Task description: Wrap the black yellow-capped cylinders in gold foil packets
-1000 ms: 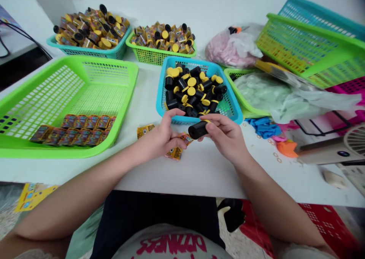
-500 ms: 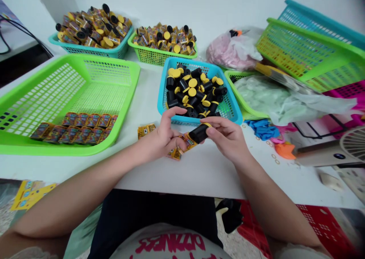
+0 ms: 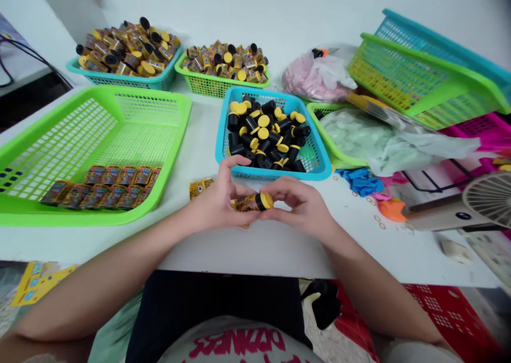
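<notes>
Between my hands lies a small black canister with a yellow cap (image 3: 266, 199), a colourful printed sleeve (image 3: 245, 203) round most of its length. My left hand (image 3: 215, 202) is closed on the sleeved end, thumb below and index finger arched above. Thumb and fingers of my right hand (image 3: 299, 203) pinch the capped end. Left of these, flat printed sleeves (image 3: 199, 188) lie on the table, partly hidden by my left hand. Just beyond my hands stands a blue basket (image 3: 219, 139) of black canisters (image 3: 268, 107) with yellow caps.
A large green basket (image 3: 179, 123) at left holds rows of sleeved pieces (image 3: 112, 187). Behind are a teal basket (image 3: 131, 81) and a green basket (image 3: 207, 86), both heaped with sleeved canisters. Bags (image 3: 359, 131), tilted baskets (image 3: 415, 75) and a fan (image 3: 439, 208) crowd the right.
The black canister, bare and angled at the sleeve's opening before, now sits mostly inside the sleeve with its cap end showing. My hands have come closer together. The view has shifted slightly.
</notes>
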### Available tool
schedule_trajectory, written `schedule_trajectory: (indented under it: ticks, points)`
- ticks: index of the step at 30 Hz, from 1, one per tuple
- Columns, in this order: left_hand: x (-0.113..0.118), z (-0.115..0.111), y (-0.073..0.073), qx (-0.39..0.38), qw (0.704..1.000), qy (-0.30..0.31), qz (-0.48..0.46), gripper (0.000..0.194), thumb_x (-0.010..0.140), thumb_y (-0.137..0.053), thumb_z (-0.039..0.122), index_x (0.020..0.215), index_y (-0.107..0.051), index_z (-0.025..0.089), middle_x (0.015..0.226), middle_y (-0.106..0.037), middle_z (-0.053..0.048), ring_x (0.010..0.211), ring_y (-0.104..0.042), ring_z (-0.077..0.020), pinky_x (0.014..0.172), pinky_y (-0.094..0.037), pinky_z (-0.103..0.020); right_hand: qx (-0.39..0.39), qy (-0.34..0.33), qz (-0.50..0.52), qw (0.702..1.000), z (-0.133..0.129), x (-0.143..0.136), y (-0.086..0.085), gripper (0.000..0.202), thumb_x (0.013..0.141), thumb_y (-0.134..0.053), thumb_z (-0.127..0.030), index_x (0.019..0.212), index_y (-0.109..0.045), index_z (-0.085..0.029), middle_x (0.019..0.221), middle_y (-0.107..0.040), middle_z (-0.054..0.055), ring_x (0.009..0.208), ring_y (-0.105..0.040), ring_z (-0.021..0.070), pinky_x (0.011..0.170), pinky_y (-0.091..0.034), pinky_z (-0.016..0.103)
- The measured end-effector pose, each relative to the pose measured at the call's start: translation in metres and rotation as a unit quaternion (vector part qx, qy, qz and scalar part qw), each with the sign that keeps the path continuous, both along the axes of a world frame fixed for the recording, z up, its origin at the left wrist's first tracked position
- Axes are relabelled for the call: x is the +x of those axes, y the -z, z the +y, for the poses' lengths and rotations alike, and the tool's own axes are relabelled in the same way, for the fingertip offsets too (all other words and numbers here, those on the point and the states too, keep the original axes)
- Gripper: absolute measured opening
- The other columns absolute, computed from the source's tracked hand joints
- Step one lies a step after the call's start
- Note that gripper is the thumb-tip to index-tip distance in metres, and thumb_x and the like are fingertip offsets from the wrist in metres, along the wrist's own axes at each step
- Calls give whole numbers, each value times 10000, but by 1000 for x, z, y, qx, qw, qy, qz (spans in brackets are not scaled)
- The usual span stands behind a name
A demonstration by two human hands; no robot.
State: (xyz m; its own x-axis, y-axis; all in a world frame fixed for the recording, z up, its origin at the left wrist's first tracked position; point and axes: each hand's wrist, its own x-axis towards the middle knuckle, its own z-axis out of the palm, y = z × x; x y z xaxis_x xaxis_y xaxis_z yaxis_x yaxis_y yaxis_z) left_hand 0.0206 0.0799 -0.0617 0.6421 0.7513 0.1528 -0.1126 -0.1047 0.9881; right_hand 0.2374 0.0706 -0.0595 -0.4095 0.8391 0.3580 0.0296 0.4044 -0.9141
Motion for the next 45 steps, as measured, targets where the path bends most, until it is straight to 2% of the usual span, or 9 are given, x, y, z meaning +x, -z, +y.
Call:
schedule_trajectory:
  ticks: [3,9,16,19,22,26,32,40,45]
  points:
    - [2,0,4,22,999,-15,23,686,826,-741,241,1267,-216,272,840,-726,0,581,-678,-128,554,-564,-237,-48,10,56,997,-3,-8,4,537,710,-867,-258,1184,-621,-313,840,-662,-33,823,-691,140,744,-608,282]
    - [6,-6,16,158,962,-170,144,579,838,-718,365,1239,-320,238,1050,-746,-71,821,-758,-206,636,-598,-282,-81,84,73,990,-8,-16,5,349,784,-801,-307,1083,-627,-267,855,-681,-24,787,-672,119,738,-584,276]
    - [6,-10,19,208,953,-164,148,469,874,-668,354,1162,-315,242,1095,-746,-92,985,-739,-228,675,-612,-293,-159,89,94,979,-4,-14,7,385,684,-864,-352,989,-670,-222,866,-699,5,744,-668,128,640,-584,263]
    - [7,-11,19,171,956,-187,150,505,848,-700,372,1171,-331,251,1089,-748,-75,971,-743,-231,644,-607,-280,-49,159,36,985,-9,-17,7,300,734,-834,-381,928,-667,-222,823,-705,12,720,-671,144,637,-586,290]
    - [10,-13,15,105,964,-225,99,587,766,-790,349,1139,-345,260,1063,-757,-59,961,-745,-226,677,-605,-272,161,223,-85,958,-13,-21,9,194,832,-753,-399,895,-674,-233,881,-704,43,793,-685,177,704,-597,339]
    - [17,-11,3,-11,975,-220,-38,673,693,-835,224,1087,-291,264,814,-766,30,673,-733,-149,648,-591,-252,356,156,-202,899,-14,-25,12,483,856,-723,-418,1268,-560,-227,1230,-624,135,1159,-619,261,966,-554,447]
    - [22,-7,-10,-113,970,-185,-106,749,616,-853,168,1069,-264,257,761,-762,27,612,-717,-145,593,-567,-231,365,194,-197,889,-14,-28,15,530,870,-656,-197,1357,-452,-234,1191,-608,119,1140,-604,253,955,-550,450]
    - [24,-12,-7,-33,967,-243,-67,648,672,-766,120,1067,-273,263,786,-748,50,648,-711,-106,667,-562,-218,480,224,-279,801,-10,-31,25,566,896,-629,-193,1425,-429,-167,1145,-640,140,1146,-592,297,1001,-516,529]
    - [20,-6,-7,-49,971,-228,-59,750,599,-831,217,1106,-280,270,837,-746,29,700,-738,-170,720,-602,-323,467,184,-209,839,-6,-27,23,593,868,-674,-239,1420,-457,-225,1187,-684,106,1116,-624,272,1027,-507,515]
